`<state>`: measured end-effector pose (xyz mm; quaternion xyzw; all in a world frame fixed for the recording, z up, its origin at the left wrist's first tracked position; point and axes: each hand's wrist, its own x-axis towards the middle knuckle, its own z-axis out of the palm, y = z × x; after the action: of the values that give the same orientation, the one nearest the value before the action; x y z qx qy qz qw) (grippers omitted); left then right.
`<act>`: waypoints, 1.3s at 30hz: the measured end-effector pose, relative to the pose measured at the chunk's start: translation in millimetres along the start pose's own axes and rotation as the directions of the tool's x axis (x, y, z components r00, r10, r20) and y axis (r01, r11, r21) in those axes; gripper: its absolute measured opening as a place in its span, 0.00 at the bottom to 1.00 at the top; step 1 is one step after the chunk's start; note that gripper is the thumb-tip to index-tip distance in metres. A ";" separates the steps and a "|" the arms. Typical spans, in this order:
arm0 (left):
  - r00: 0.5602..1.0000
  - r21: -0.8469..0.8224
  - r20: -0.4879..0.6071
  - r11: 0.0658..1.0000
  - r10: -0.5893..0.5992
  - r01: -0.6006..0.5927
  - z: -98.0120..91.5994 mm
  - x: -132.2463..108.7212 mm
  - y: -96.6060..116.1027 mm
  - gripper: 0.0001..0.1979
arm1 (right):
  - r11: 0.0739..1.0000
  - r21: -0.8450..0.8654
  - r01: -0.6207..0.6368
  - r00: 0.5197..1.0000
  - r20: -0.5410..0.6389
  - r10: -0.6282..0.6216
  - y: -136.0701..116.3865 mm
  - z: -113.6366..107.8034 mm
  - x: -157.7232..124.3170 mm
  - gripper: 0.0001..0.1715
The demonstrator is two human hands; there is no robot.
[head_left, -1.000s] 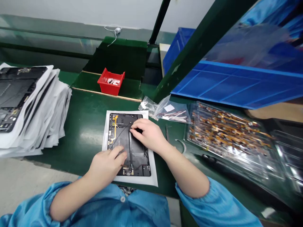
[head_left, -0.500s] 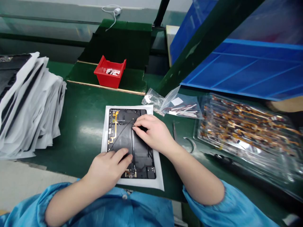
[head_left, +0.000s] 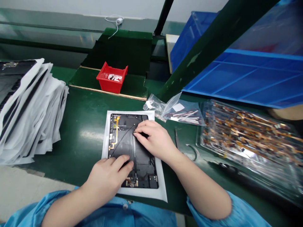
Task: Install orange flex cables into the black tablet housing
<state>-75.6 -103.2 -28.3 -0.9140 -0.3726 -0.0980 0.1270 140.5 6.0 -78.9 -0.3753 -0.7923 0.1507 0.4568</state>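
Note:
An opened black tablet chassis [head_left: 125, 142] lies on a white sheet [head_left: 106, 132] on the green bench, with an orange flex cable [head_left: 115, 132] along its left side. My left hand [head_left: 107, 178] presses its fingertips on the lower middle of the chassis, fingers together and flat. My right hand [head_left: 156, 138] rests on the upper right part, thumb and fingers pinched on the end of a thin black cable [head_left: 123, 137] that runs diagonally across the chassis.
A tall stack of white-sleeved tablets [head_left: 28, 107] fills the left. A red bin [head_left: 111, 80] sits behind. Clear bags of small parts [head_left: 180, 112], tweezers [head_left: 176, 137] and a clear tray of orange flex cables [head_left: 246, 132] lie right. Blue crates [head_left: 236, 78] stand beyond a green post.
Only the view has shifted slightly; both hands stay in the same places on the chassis, the right still pinching the thin cable.

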 end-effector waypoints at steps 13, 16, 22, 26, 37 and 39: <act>1.000 -0.015 -0.004 1.000 0.008 -0.008 2.6 -2.1 -0.8 0.16 | 1.000 -0.011 -0.008 1.000 0.021 0.008 0.3 -0.9 1.3 0.07; 1.000 -0.023 -0.024 1.000 0.013 -0.013 2.7 -1.3 -1.0 0.17 | 1.000 -0.011 -0.008 1.000 0.022 0.008 0.2 -1.4 1.3 0.08; 0.999 -0.037 -0.031 0.999 0.012 -0.013 2.2 0.1 -0.6 0.16 | 1.000 -0.003 0.003 1.000 0.013 -0.003 -1.6 -2.7 1.4 0.06; 0.999 -0.044 -0.030 0.999 0.016 -0.017 2.9 -0.1 -0.7 0.17 | 1.000 -0.001 0.006 1.000 0.012 -0.005 -2.0 -2.9 1.6 0.06; 1.000 -0.037 -0.015 0.999 0.010 -0.011 2.7 0.4 -0.6 0.16 | 1.000 -0.003 0.008 1.000 0.018 -0.008 -1.1 -2.7 2.7 0.08; 1.000 -0.040 -0.019 0.999 0.010 -0.011 2.0 0.3 -0.4 0.16 | 1.000 -0.004 0.007 1.000 0.016 -0.007 -1.0 -2.8 2.7 0.07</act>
<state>-75.5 -102.1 -30.1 -0.9174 -0.3645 -0.1133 0.1125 141.6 6.9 -75.2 -0.3720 -0.7976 0.1505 0.4504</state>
